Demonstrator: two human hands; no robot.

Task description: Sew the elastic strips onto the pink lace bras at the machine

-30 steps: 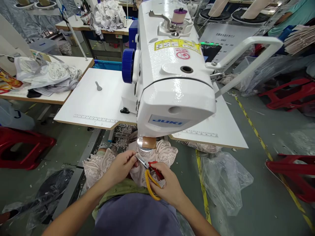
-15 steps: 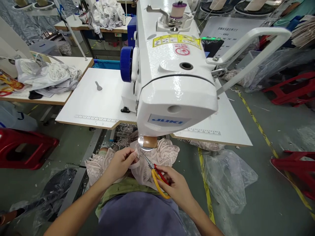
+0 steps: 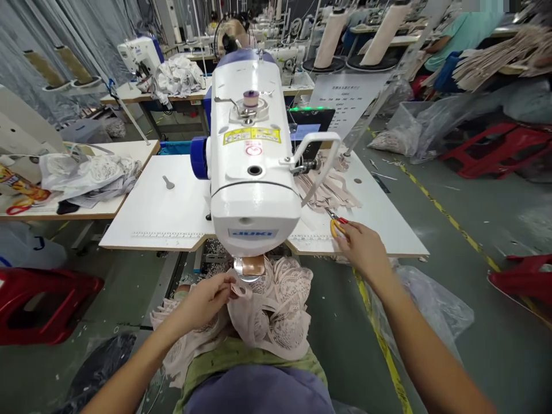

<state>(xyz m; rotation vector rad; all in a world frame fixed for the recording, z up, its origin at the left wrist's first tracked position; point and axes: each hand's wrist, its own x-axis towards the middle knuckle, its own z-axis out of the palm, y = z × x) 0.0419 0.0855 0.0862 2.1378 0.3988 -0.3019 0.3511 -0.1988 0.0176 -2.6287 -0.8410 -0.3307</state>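
Observation:
My left hand (image 3: 204, 300) pinches the edge of a pale pink lace bra (image 3: 271, 325), just below the sewing machine's (image 3: 254, 207) metal and brown end piece. The bra lies over my lap, and more lace pieces (image 3: 196, 339) are bunched to its left. My right hand (image 3: 365, 252) is over the right part of the machine table, closed on scissors (image 3: 334, 227) with red and yellow handles. The blades point away from me, close to a pile of pale fabric strips (image 3: 330, 192). Whether the scissors touch the table is unclear.
A grey spoon-shaped piece (image 3: 168, 183) lies on the white table (image 3: 142, 201) at left. Red stools (image 3: 47, 305) stand at both sides. Clear plastic bags (image 3: 431, 299) lie on the floor at right. A neighbouring table (image 3: 129, 155) holds white garments.
My right hand has carried the scissors from beside the bra up and right to the table. My left hand still pinches the bra. The camera view has tilted up.

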